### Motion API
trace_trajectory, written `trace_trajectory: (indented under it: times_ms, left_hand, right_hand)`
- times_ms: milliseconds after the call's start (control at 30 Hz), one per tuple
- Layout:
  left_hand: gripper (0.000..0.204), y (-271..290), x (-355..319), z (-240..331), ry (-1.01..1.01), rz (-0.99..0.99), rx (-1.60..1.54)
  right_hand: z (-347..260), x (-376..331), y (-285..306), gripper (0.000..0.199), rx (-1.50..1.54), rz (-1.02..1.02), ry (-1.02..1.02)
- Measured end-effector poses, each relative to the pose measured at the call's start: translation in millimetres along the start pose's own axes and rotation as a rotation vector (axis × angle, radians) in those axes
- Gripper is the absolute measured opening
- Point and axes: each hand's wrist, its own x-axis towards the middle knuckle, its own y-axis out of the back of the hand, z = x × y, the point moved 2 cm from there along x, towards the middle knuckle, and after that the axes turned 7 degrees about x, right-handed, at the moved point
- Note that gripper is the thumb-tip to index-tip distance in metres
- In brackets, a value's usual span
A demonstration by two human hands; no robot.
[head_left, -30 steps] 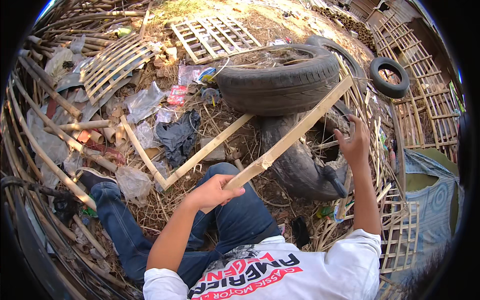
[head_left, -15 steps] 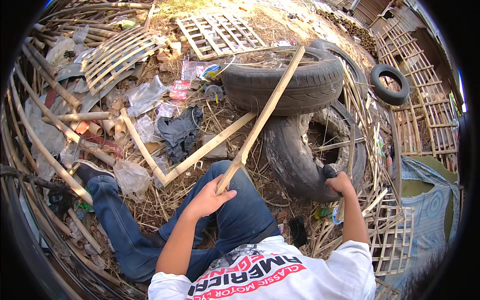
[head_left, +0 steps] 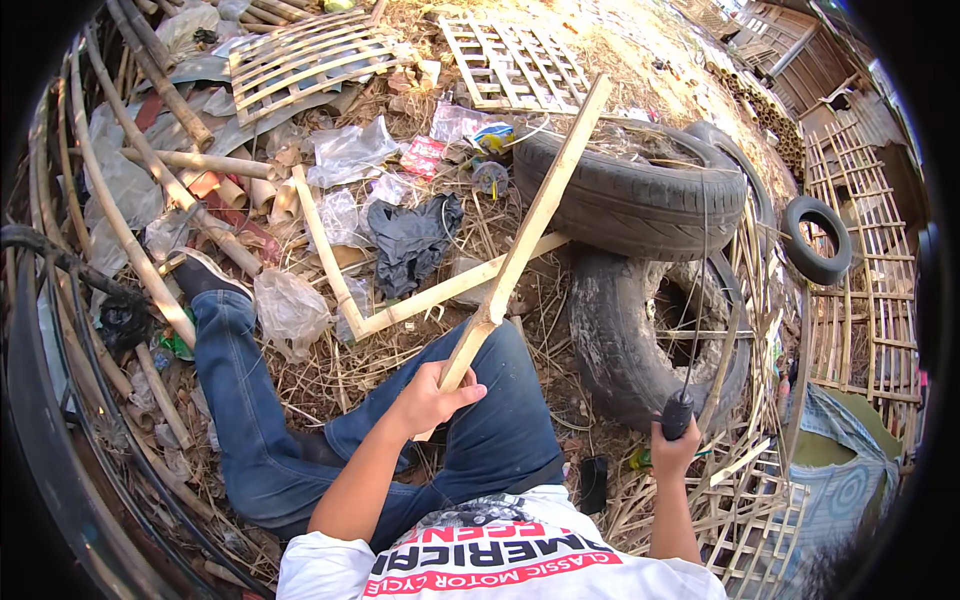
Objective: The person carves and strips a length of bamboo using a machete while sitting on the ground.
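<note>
- A bent bamboo frame (head_left: pixel 340 285) is lying on the littered straw, over by the outstretched jeans leg (head_left: pixel 235 390).
- A long bamboo strip (head_left: pixel 525 235) is gripped at its lower end by the left hand (head_left: pixel 432 398), slanting up over the tyres (head_left: pixel 630 200).
- A dark-handled tool (head_left: pixel 678 412) is clenched upright in the right hand (head_left: pixel 672 452), near the lower tyre.

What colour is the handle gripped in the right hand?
Black, seen in the head view: the right hand grips a dark handle.
</note>
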Motion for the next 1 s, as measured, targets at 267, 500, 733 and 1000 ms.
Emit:
trace_trajectory:
  times_ms: [267, 500, 733, 1000]
  left_hand:
    - [0.021, -9.6, -22.7, -0.9, -0.014, 0.037, 0.035]
    - [0.03, -13.3, -60.0, -5.0, 0.003, 0.128, 0.14]
    - [0.03, -14.7, -65.2, -10.4, 0.032, 0.173, 0.069]
    - [0.028, -9.4, -54.0, -17.2, 0.137, 0.104, -0.02]
  right_hand:
    - [-142.2, 98.7, -76.8, 0.043, -0.151, -0.379, 0.914]
    - [-179.0, 149.7, -115.3, 0.04, -0.304, -0.595, 1.166]
    - [-183.1, 201.7, -111.4, 0.037, -0.412, -0.533, 1.11]
    - [-159.3, 254.9, -42.8, 0.021, -0.441, -0.078, 0.595]
